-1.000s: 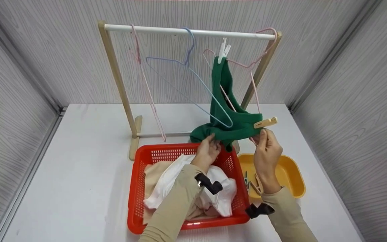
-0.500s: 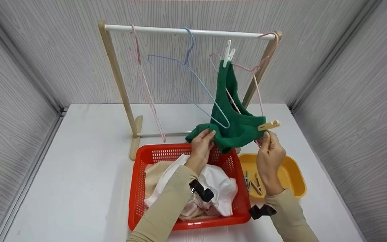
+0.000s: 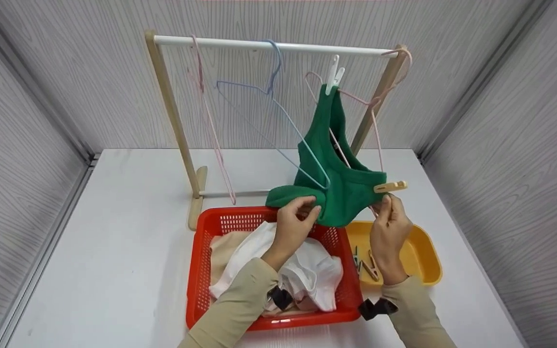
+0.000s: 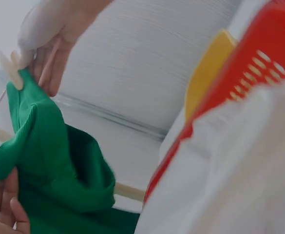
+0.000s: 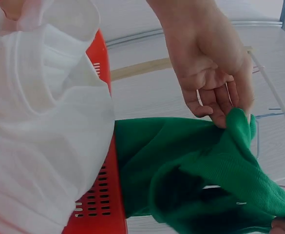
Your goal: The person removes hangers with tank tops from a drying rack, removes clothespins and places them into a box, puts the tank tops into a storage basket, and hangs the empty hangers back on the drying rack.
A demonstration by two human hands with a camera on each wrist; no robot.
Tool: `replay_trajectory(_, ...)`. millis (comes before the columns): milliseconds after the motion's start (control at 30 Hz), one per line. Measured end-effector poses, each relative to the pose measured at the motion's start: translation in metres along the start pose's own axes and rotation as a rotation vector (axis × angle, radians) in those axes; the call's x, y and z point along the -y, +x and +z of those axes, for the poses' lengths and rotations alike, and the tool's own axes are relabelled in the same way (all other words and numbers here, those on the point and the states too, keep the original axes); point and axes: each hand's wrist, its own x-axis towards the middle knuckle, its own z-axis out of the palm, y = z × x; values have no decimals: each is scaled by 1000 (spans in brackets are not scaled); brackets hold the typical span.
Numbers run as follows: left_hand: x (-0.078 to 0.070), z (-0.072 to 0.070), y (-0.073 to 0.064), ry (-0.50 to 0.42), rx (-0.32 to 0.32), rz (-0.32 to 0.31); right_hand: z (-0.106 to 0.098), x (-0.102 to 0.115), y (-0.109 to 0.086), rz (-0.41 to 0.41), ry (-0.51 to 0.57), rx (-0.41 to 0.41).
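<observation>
A green tank top [image 3: 348, 195] hangs on a tilted pink hanger [image 3: 378, 137] at the rack's right end. A white clothespin [image 3: 333, 77] clips its upper strap, and a beige clothespin [image 3: 390, 186] clips the lower right strap. My right hand [image 3: 390, 232] pinches the cloth just below the beige clothespin, and in the left wrist view the pink hanger passes by its fingers. Lower on the garment, my left hand [image 3: 293, 231] pinches a fold between thumb and fingers, as the right wrist view shows [image 5: 215, 63].
A red basket [image 3: 192, 285] of white and beige clothes stands below the hands. Beside it, a yellow tray [image 3: 426, 251] holds several clothespins. On the rack's white rail [image 3: 230, 43] also hang a blue hanger [image 3: 274, 77] and another pink hanger [image 3: 216, 145].
The pink hanger and tank top have shifted to the right, and the garment has spread wider. My left hand has moved on the cloth; the right hand keeps its hold, slightly lower.
</observation>
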Motion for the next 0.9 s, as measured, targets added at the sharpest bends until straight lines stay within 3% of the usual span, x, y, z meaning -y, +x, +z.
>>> replay_trajectory(167, 1, -2, -12, 366, 315, 129, -3, -5, -9, 4, 21, 22)
replay_trajectory(233, 3, -2, -14, 468, 396, 141, -4, -8, -13, 1, 1, 39)
replay_trajectory(333, 9, -3, -16, 540, 463, 125, -5, -12, -20, -8, -38, 64)
replay_trajectory(567, 17, -17, -8, 579, 520, 50, -7, -16, -23, -38, -96, 56)
replay_trajectory(733, 21, -30, 6, 632, 473, -18, -9, -16, -21, -34, -82, 61)
replay_trajectory(900, 29, -38, 19, 781, 407, 9, -10, -17, -21, -41, -53, 64)
